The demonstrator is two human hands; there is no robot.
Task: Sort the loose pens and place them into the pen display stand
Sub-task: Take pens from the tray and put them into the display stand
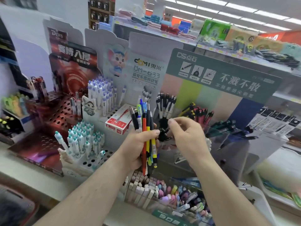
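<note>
Left hand (140, 144) raised with fingers clenched; right hand (187, 136) beside it, loosely curled.

The left hand (140, 144) holds a bundle of pens (145, 128) upright before the pen display stand (224, 101), and the right hand (187, 136) is just beside it on the right. A small box (118, 123) lies on the perforated stand (97, 111) behind the left hand. Left of that sits another holed stand (53, 115). A bin of erasers (162, 193) lies below the hands, at the counter's near edge.

red-and-white box (118, 123) on white stand | erasers (141, 190) in front bin | tissue packs (215, 31) on shelf
</note>
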